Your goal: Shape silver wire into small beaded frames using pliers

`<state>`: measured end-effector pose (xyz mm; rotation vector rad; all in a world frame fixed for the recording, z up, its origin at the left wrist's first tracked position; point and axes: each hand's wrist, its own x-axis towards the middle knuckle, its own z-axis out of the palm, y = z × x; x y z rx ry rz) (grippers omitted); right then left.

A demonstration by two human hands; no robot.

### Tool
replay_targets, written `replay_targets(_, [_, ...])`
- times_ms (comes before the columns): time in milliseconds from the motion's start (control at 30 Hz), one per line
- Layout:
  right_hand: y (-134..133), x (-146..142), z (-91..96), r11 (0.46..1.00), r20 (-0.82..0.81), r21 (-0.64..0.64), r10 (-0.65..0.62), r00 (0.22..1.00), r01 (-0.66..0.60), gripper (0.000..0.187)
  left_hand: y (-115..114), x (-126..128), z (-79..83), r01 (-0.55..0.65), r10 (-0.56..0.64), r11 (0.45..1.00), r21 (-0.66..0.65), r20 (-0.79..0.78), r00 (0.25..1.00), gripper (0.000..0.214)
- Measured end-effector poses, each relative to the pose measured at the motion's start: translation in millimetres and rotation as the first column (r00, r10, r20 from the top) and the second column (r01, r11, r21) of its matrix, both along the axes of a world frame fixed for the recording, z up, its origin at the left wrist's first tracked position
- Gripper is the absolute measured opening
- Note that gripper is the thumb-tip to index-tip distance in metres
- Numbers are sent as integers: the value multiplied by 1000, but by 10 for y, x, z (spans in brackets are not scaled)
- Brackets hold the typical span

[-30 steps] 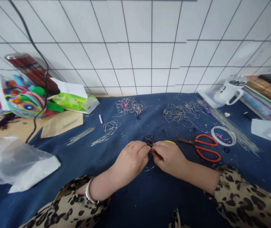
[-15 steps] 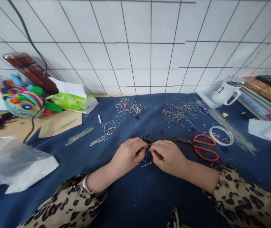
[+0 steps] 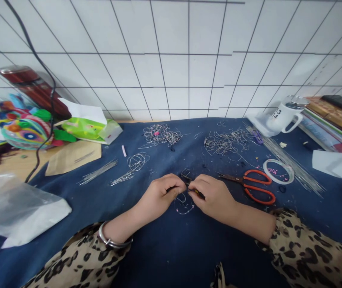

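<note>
I see my two hands close together in the middle of the blue cloth point(image 3: 159, 256), near me. My left hand point(image 3: 159, 196) is curled, and its thumb and fingers pinch a bent wire point(image 3: 184, 199). My right hand point(image 3: 215, 196) is curled too and pinches the same wire from the right side. A thin dark thing point(image 3: 197, 193) pokes out of the right fingers; I cannot tell what it is. The wire hangs between both hands, just over the cloth, with tiny pink dots on it.

Red scissors point(image 3: 255, 186) lie just right of my right hand, shut, tips pointing left. A tape ring point(image 3: 278, 171) sits a bit farther right. A white mug point(image 3: 285, 116) stands far right by the wall. Two wire heaps point(image 3: 162, 134) point(image 3: 227, 142) lie far from me on the cloth. Straight wires point(image 3: 99, 172) lie to the left. A clear bag point(image 3: 18, 208) rests at the near left edge. A silver bracelet point(image 3: 111, 242) is on my left wrist
</note>
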<state>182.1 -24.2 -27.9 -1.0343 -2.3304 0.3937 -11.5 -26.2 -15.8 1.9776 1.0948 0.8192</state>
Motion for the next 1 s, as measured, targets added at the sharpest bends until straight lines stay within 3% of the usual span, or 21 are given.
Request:
replay_targets(167, [-7, 5, -13, 1000, -14, 3, 24, 1000, -24, 9, 24, -10, -9, 43, -14, 971, -235, 122, 992, 12])
replay_targets(267, [-3, -1, -26, 999, -41, -26, 24, 999, -25, 8, 24, 3, -33, 98, 20, 916, -389, 287, 958, 9])
replay_targets(400, [-1, -22, -31, 996, -116, -82, 13, 993, -22, 6, 7, 42, -66, 180, 81, 850, -495, 461, 884, 12])
replay_targets(600, [-5, -40, -6, 982, -201, -187, -25, 979, -14, 6, -12, 68, -71, 220, 134, 808, -547, 533, 835, 8])
replay_targets(1000, [-16, -59, -21, 988, -184, -152, -50, 982, 22, 8, -16, 84, -101, 206, 93, 842, -499, 510, 855, 10])
